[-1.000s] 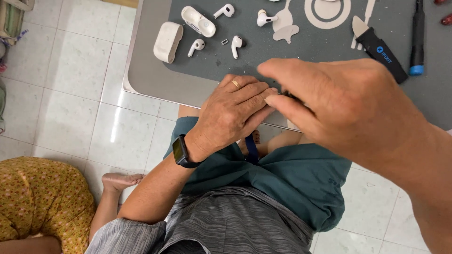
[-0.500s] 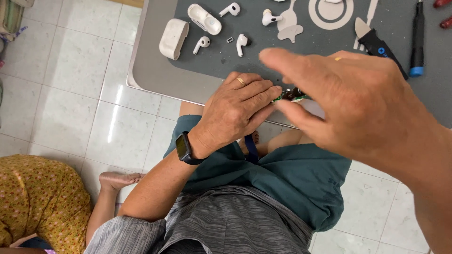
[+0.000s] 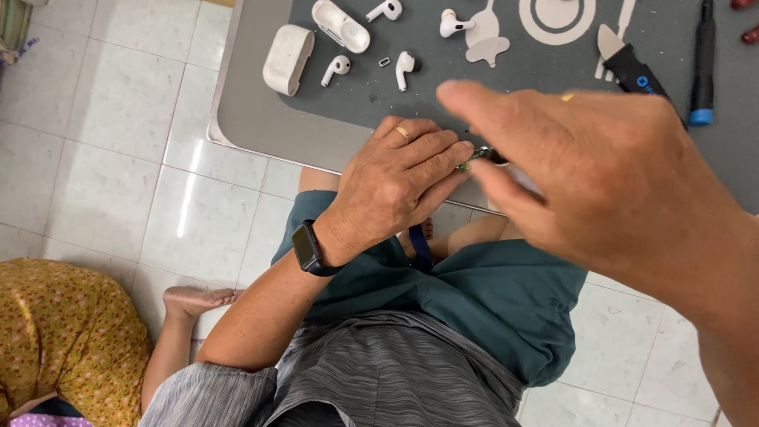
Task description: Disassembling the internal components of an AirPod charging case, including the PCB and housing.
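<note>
Left hand [image 3: 399, 178] curled, fingers pinched together; right hand [image 3: 601, 174] raised, fingers bent downward.

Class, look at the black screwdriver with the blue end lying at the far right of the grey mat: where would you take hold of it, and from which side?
Grip the black screwdriver around the middle of its shaft-like handle, pinching across its width from above. It lies flat and lengthwise on the grey mat, so its long sides are exposed, with open mat to its right; the black-handled tool lies close on its left, so probably come from the right.
</note>
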